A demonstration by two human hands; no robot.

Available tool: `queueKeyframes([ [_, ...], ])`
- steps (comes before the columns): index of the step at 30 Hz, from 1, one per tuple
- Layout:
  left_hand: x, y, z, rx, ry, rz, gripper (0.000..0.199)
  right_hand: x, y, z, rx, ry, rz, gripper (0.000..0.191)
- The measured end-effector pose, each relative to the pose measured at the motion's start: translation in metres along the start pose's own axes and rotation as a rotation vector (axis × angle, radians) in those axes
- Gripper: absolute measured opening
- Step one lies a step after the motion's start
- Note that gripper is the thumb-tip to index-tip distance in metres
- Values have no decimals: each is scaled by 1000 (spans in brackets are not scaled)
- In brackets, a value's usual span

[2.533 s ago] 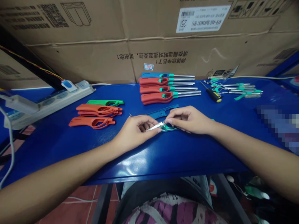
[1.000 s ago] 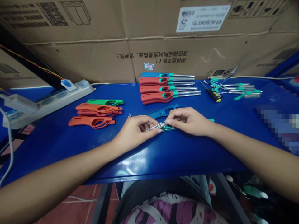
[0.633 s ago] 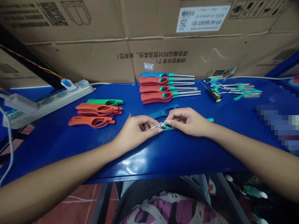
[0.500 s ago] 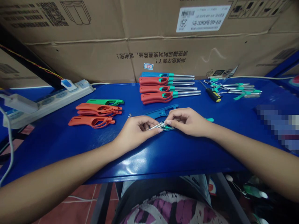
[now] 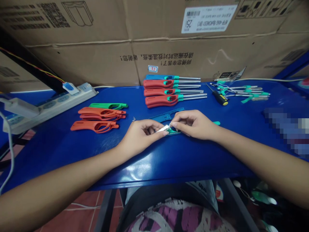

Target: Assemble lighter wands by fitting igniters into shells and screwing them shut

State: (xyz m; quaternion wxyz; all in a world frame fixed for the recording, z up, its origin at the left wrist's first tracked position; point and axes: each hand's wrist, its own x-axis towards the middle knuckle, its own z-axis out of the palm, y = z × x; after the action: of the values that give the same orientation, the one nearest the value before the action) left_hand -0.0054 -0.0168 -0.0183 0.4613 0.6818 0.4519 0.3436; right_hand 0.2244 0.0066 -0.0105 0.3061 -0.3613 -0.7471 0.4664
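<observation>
Between thumb and fingers, my left hand [image 5: 140, 135] pinches a small silvery metal part [image 5: 163, 129], most of it hidden in the grip. My right hand [image 5: 196, 125] is closed at that part's right end, on what looks like a thin pale wire. Just under my fingertips shows a green plastic piece [image 5: 172, 131]. Behind both hands lies a blue lighter shell half [image 5: 166, 115], partly covered by them. A green tip [image 5: 217, 123] pokes out beyond my right hand.
Several assembled long-nosed lighters [image 5: 161, 101] lie at the back centre. Orange and green shells [image 5: 96, 125] are on the left, near a power strip [image 5: 53, 104]. A screwdriver [image 5: 219, 97] and metal nozzles with wires [image 5: 253, 93] lie back right. A cardboard box [image 5: 96, 61] stands behind.
The silvery part has turned slightly in my left fingers and catches more light. My right fingers have shifted a little at its end. The things around stay put.
</observation>
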Motion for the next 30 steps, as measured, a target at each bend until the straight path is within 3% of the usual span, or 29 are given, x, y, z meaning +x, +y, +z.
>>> queueKeyframes([
  [6,0,-1,-2,-9,-4,-13,25,1,3,-6,136,-64,129,28],
  [15,0,0,0,10,9,-20,23,3,2,-1,47,5,20,21],
  [30,-3,1,5,29,41,-5,22,0,3,4,76,56,45,20],
])
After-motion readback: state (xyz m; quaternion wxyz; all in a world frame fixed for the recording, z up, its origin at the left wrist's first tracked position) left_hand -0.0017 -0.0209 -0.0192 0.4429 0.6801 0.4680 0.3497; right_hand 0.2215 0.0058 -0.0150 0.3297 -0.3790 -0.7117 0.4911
